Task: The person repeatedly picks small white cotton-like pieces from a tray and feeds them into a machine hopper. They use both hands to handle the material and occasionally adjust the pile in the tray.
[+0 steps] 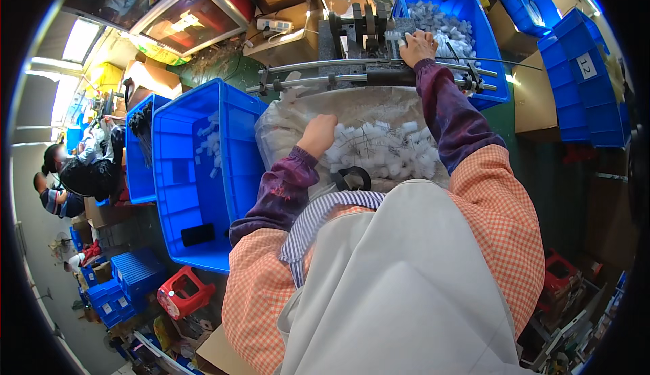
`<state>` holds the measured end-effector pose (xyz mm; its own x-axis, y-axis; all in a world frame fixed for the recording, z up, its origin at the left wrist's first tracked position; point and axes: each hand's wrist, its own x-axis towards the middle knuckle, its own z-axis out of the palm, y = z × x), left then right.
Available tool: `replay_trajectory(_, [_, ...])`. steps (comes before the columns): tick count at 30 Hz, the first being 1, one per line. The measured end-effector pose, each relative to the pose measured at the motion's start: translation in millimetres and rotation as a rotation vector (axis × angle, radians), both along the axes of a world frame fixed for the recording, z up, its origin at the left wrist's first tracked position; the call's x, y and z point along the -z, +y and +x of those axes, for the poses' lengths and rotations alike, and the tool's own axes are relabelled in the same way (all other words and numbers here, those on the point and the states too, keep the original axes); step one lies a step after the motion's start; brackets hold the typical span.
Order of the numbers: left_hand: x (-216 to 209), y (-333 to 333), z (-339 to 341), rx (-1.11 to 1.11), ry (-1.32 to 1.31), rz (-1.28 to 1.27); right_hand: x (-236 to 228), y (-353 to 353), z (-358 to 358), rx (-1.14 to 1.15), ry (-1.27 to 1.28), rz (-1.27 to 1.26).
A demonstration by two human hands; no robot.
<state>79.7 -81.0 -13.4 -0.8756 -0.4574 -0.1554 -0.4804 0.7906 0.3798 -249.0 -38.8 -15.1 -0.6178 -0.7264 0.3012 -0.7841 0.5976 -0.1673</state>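
Observation:
My right hand (pixel 418 47) reaches to the bench machine (pixel 362 26), its fingers curled beside a small white ribbed piece (pixel 393 35) at the machine's front. Whether it grips anything is hidden from this angle. Closer to my body, my left hand (pixel 321 135) is closed at the left edge of a heap of small white plastic pieces and clear bristly parts (pixel 389 150). Its fingertips are tucked out of sight. The heap lies on a pale cloth or plastic sheet (pixel 281 121) in front of two metal rails (pixel 315 80).
A deep blue bin (pixel 242 151) stands at my left, with several white pieces and a flat black object (pixel 197 235) inside. Beyond the machine, another blue bin (pixel 486 33) holds many white pieces. Cardboard boxes (pixel 535 94) and a red stool (pixel 184 292) surround the bench.

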Motion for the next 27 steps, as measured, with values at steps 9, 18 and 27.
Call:
replay_trajectory(9, [-18,-5,-14,-0.022,0.139,-0.157,3,-43,45,-0.034,0.029,0.042])
replay_trajectory(18, [-29,6,-12,-0.055,0.240,0.103,-1,-17,21,-0.027,0.034,0.090])
replay_trajectory(27, [-58,17,-34,-0.196,0.476,0.481,-8,-7,-37,0.015,-0.046,0.201])
